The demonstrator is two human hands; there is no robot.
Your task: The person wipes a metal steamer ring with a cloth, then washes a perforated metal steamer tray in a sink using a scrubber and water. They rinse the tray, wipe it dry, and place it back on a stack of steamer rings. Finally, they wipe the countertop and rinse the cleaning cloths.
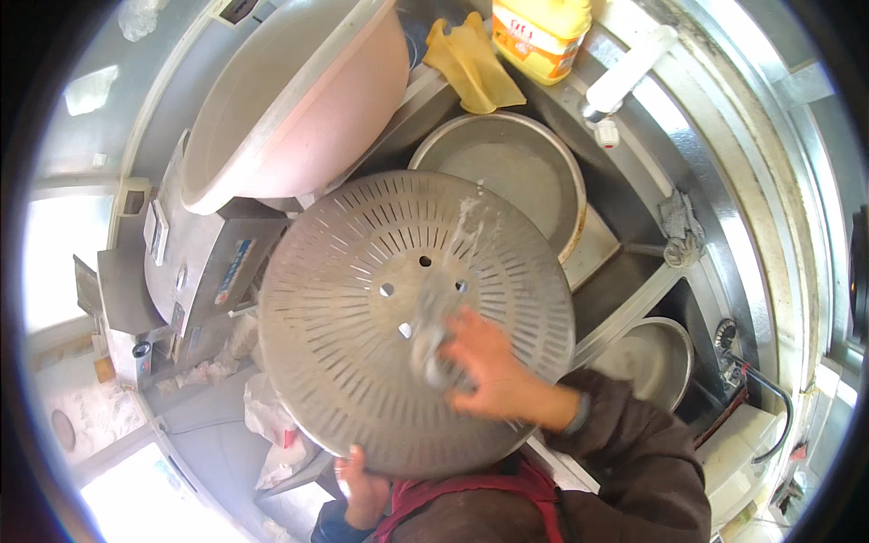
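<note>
A large round perforated metal steamer plate (pixel 346 271) is held tilted in front of my body, with slots in rings and several round holes near its middle. My left hand (pixel 363 485) grips its lower rim, thumb on the upper face. My right hand (pixel 492 370) presses a grey scrubbing pad or cloth (pixel 431 356) against the plate right of its centre; motion blur hides what exactly it is. Wet, whitish streaks (pixel 468 220) run on the plate's upper right. Beyond the plate, partly covered by it, a round metal basin (pixel 506 166) with cloudy water sits in the steel sink (pixel 601 285).
A big pink plastic tub (pixel 326 129) stands at upper left. Yellow rubber gloves (pixel 475 64) lie beside a yellow plastic jug (pixel 543 34). A white-handled faucet (pixel 628 75) projects at right. A grey rag (pixel 681 227) hangs over the divider; a smaller metal bowl (pixel 652 360) sits beyond it.
</note>
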